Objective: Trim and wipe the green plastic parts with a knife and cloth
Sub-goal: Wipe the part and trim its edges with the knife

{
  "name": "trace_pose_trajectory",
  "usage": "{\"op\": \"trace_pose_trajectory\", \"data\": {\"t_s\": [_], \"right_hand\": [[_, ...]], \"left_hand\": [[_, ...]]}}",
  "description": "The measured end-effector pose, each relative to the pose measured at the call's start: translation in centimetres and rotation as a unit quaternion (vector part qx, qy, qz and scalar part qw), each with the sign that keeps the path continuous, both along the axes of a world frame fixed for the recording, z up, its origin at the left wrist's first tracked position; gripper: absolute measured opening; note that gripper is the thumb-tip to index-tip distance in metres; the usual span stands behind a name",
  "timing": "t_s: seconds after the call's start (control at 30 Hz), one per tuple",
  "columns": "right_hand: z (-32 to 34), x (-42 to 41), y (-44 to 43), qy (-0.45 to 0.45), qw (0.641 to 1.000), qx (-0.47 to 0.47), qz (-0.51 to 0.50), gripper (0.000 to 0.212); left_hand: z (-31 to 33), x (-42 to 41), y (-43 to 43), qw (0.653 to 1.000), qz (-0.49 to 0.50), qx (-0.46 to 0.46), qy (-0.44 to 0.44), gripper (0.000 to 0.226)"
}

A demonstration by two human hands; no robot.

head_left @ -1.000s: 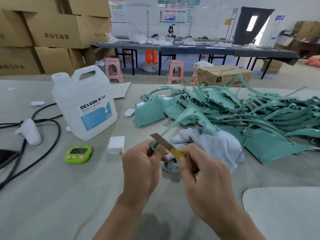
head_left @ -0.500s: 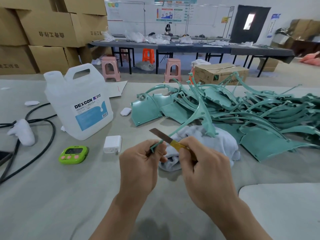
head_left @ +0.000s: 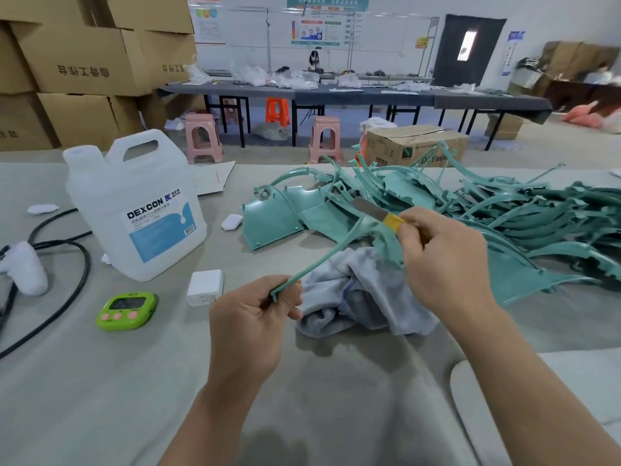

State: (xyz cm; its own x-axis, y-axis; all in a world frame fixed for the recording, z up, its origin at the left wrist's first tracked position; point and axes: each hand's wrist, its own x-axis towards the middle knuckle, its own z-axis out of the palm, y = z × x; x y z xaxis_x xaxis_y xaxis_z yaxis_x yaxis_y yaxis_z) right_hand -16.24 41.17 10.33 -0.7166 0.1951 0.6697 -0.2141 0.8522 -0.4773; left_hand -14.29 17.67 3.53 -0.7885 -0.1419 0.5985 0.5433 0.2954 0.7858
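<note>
My left hand (head_left: 255,317) pinches the near end of a long thin green plastic part (head_left: 331,253) that slants up and to the right. My right hand (head_left: 443,260) grips a knife (head_left: 374,211) with a yellow-taped handle, its grey blade lying against the upper stretch of that part. A crumpled grey-white cloth (head_left: 363,297) lies on the table under and between my hands. A big heap of green plastic parts (head_left: 487,213) covers the table to the right and behind.
A white DEXCON jug (head_left: 134,210) stands at the left. Near it lie a green timer (head_left: 127,310), a white charger block (head_left: 205,286) and black cables (head_left: 67,280). Cardboard boxes (head_left: 84,62), stools and a long dark table (head_left: 353,94) fill the background.
My right hand has slid the knife up and to the right along the part, away from my left hand. My left hand keeps its hold on the near end.
</note>
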Motion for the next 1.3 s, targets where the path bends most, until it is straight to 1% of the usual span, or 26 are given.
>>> {"op": "trace_pose_trajectory", "data": {"t_s": [0.07,0.13,0.23,0.3,0.37,0.43,0.47,0.57,0.6,0.67,0.73,0.8,0.9,1.03,1.13,1.2,1.3], "right_hand": [[0.6,-1.8,1.2,-0.004,1.000,-0.003,0.011,0.020],[1.2,-3.7,2.3,-0.027,0.999,-0.001,0.027,0.020],[2.1,-6.5,3.8,-0.099,0.995,0.022,0.008,0.021],[2.6,-7.7,4.7,-0.145,0.989,0.014,-0.005,0.024],[3.1,-8.1,5.2,-0.140,0.989,-0.055,0.016,0.023],[3.5,-7.6,5.2,-0.101,0.980,-0.154,0.070,0.023],[3.7,-7.2,4.8,-0.092,0.973,-0.185,0.101,0.024],[3.7,-5.9,3.5,-0.105,0.956,-0.202,0.182,0.023],[3.6,-5.6,3.3,-0.110,0.954,-0.200,0.193,0.023],[3.6,-5.5,3.7,-0.118,0.960,-0.179,0.179,0.022],[3.8,-5.6,4.3,-0.128,0.974,-0.136,0.129,0.020],[4.1,-5.9,4.8,-0.123,0.984,-0.099,0.076,0.023],[4.5,-6.1,5.2,-0.103,0.992,-0.067,0.042,0.025],[4.5,-5.8,5.0,-0.063,0.997,-0.033,0.030,0.024],[3.6,-4.8,4.6,-0.010,0.999,0.040,0.031,0.017],[2.7,-4.0,4.3,0.028,0.995,0.087,0.030,0.018],[1.7,-3.1,4.1,0.073,0.993,0.088,0.038,0.020]], "left_hand": [[-0.1,-0.2,-0.3,1.000,0.002,0.000,-0.007,0.013],[-0.1,-0.4,-0.6,1.000,0.002,0.004,-0.010,0.010],[-0.2,-0.5,-1.0,1.000,0.004,0.006,-0.018,0.014],[-0.3,-0.8,-1.2,0.999,0.002,0.010,-0.033,0.019],[-0.3,-1.3,-1.5,0.998,-0.013,0.028,-0.059,0.024],[-0.3,-1.8,-1.9,0.994,-0.045,0.045,-0.084,0.026],[-0.3,-2.1,-2.1,0.992,-0.060,0.047,-0.098,0.026],[-0.6,-2.9,-3.1,0.985,-0.089,0.052,-0.139,0.029],[-0.8,-3.2,-3.4,0.983,-0.096,0.056,-0.149,0.031],[-1.0,-3.4,-4.0,0.978,-0.109,0.064,-0.166,0.035],[-1.1,-3.5,-4.1,0.975,-0.119,0.066,-0.177,0.034],[-1.1,-3.5,-4.1,0.974,-0.119,0.065,-0.183,0.035],[-1.0,-3.5,-4.1,0.974,-0.118,0.061,-0.185,0.037],[-0.9,-3.6,-4.1,0.974,-0.120,0.053,-0.185,0.038],[-0.9,-3.6,-4.1,0.974,-0.117,0.048,-0.187,0.038],[-1.0,-3.6,-4.2,0.974,-0.114,0.050,-0.188,0.038],[-1.0,-3.6,-4.1,0.975,-0.111,0.049,-0.186,0.037]]}}
